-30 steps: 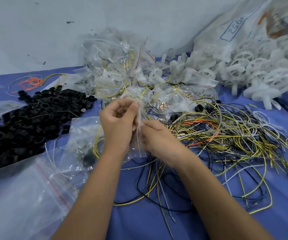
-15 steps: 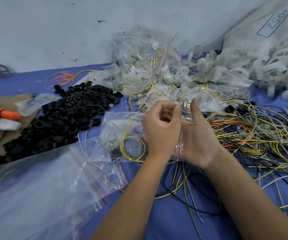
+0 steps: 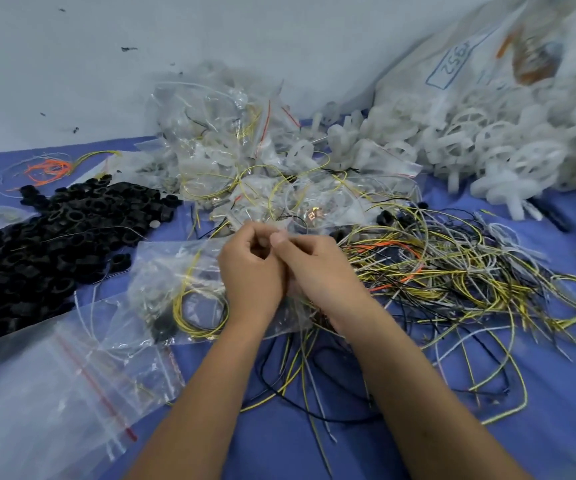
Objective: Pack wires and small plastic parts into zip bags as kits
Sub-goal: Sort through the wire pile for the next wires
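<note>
From the head camera, the left hand (image 3: 250,271) and the right hand (image 3: 317,268) meet at the middle of the blue table (image 3: 556,393), fingers curled, both pinching the top of a small clear zip bag (image 3: 290,317) that hangs between and under the palms. What the bag holds is hard to make out through the plastic; it may be a few thin wires.

Just left of the left hand lies a filled bag (image 3: 182,282) with coiled yellow wire inside. Nearer the person on that side sits a stack of flat empty bags (image 3: 82,382) with red seal strips. Farther left, a heap of black plastic rings (image 3: 54,244) spreads toward the table's edge.

Right of the right hand, and touching its wrist, a tangle of loose wires (image 3: 452,282) in yellow, black, white and orange covers much of the table.

Beyond the fingertips rises a pile of packed bags (image 3: 245,150) against the wall (image 3: 106,64). To the far right are white plastic wheels (image 3: 504,150), spilling from a large sack (image 3: 459,64).

Bare table shows between the forearms and at the near right corner.
</note>
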Motion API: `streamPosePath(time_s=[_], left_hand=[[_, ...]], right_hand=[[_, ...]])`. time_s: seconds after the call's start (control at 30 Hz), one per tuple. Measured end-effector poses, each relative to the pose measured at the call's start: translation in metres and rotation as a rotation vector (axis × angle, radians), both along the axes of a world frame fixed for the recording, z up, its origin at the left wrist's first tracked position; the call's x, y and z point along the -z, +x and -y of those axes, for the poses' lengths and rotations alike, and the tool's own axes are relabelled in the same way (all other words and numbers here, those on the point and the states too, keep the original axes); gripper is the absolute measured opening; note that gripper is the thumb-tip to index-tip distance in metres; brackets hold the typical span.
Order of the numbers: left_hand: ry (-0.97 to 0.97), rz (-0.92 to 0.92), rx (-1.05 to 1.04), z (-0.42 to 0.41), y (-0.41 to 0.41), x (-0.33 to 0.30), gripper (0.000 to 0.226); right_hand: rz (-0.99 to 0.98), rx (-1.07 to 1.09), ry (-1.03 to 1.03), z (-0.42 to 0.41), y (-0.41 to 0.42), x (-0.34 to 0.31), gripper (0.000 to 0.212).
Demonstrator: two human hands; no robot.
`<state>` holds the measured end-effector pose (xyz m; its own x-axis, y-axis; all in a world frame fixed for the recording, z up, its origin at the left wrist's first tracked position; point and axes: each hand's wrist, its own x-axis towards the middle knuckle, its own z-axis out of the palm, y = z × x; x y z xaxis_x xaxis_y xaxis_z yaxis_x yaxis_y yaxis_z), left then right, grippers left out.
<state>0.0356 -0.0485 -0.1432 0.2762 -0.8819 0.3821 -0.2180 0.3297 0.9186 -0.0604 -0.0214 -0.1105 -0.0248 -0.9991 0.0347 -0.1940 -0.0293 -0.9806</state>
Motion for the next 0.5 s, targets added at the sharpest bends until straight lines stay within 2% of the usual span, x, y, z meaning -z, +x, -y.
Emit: streamPosePath(time_s=[0.07,0.2,0.3,0.43,0.5], left_hand=[[0.007,0.054,0.011,-0.002,-0.002,-0.002,0.019],[-0.075,0.185,0.038,-0.012,-0.015,-0.014,0.011],[-0.163,0.333,0.101,-0.019,-0.035,-0.025,0.008],[-0.26,0.621,0.242,-0.019,-0.083,-0.04,0.004],[-0.318,0.705,0.307,-0.015,-0.11,-0.047,0.007]], right_hand=[[-0.129,0.002,-0.06,-0.005,-0.015,-0.006,0.033],[-0.2,0.062,-0.087,-0.018,-0.062,-0.019,0.024],[-0.407,0.268,-0.164,-0.026,-0.112,-0.03,0.023],[-0.671,0.709,-0.199,-0.031,-0.17,-0.031,0.022],[-0.814,0.719,-0.124,-0.032,-0.184,-0.027,0.021]])
